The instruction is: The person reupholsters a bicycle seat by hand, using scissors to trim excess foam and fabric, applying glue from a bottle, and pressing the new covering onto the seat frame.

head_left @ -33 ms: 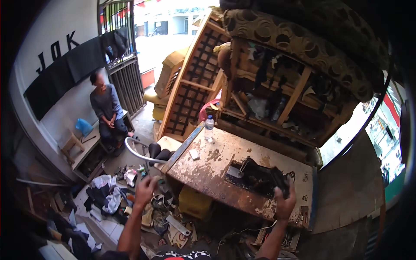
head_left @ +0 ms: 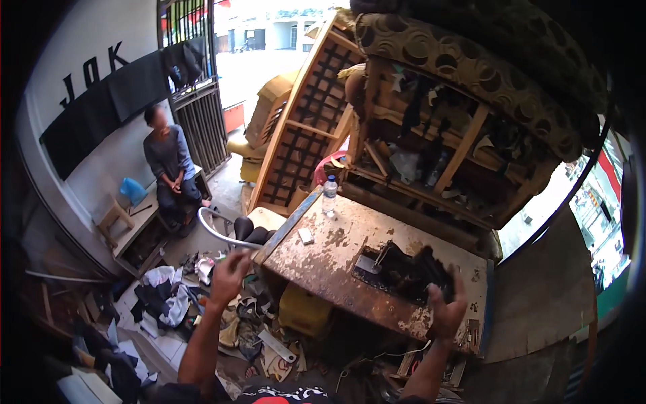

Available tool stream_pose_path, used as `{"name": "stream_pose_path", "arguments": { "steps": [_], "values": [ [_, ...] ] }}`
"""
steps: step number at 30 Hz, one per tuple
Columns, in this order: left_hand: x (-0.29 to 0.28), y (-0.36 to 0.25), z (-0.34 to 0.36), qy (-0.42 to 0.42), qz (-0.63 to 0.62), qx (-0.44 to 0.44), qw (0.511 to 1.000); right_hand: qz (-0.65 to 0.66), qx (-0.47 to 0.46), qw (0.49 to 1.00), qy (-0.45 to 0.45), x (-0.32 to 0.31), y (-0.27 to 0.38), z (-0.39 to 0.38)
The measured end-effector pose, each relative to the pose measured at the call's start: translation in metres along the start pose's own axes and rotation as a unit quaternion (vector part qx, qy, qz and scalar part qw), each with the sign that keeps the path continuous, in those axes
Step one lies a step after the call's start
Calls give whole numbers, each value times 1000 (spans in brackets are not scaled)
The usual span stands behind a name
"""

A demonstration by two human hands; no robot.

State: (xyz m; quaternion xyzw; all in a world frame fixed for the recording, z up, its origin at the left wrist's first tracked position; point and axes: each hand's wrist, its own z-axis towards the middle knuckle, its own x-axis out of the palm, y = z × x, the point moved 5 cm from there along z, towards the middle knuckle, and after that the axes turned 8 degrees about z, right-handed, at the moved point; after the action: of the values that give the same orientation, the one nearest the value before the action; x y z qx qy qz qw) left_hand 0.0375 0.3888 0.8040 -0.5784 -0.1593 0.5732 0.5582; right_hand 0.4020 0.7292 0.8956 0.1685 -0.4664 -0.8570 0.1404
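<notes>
My left hand (head_left: 230, 277) is raised off the left end of the worn table, above the cluttered floor. Its fingers are loosely bent and apart, with nothing visible in them. Over the table's right part, my right hand (head_left: 447, 311) has its thumb and fingers spread. It is beside the dark end of a black sewing machine (head_left: 408, 277), seemingly without gripping it; whether it touches is unclear. The machine sits in the peeling table top (head_left: 323, 259), its shiny metal plate at the left end.
A water bottle (head_left: 329, 197) and a small white block (head_left: 306, 236) are on the table. Behind stands a stripped sofa frame (head_left: 464, 145). Fabric scraps (head_left: 168, 296) and a metal ruler (head_left: 277, 345) litter the floor. A person (head_left: 171, 161) sits on a bench at left.
Both hands are slightly higher, and my left fingers have lifted a little. The whole view has shifted slightly. The seated person's head has turned somewhat.
</notes>
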Motion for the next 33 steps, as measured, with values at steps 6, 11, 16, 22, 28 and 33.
{"name": "stream_pose_path", "arguments": {
  "steps": [6, 11, 16, 22, 28, 33],
  "values": [
    [-97, -252, -3, -7, -276, 386, 880, 146, -313, 908, 237, 94, 228, 19],
    [-163, -241, -76, -42, -220, 441, 869, 121, -291, 866, 389, 203, 286, -13],
    [-144, -84, -104, 61, -155, 242, 956, -82, -41, 882, 463, 293, 128, -87],
    [-144, 36, -147, 123, -88, 48, 987, -131, 109, 910, 378, 287, 50, -133],
    [-119, 74, -161, 155, -48, -47, 986, -132, 182, 939, 258, 251, -33, -121],
    [-95, 113, -168, 151, 6, -144, 978, -125, 199, 954, 183, 259, -126, -73]
  ]
}}
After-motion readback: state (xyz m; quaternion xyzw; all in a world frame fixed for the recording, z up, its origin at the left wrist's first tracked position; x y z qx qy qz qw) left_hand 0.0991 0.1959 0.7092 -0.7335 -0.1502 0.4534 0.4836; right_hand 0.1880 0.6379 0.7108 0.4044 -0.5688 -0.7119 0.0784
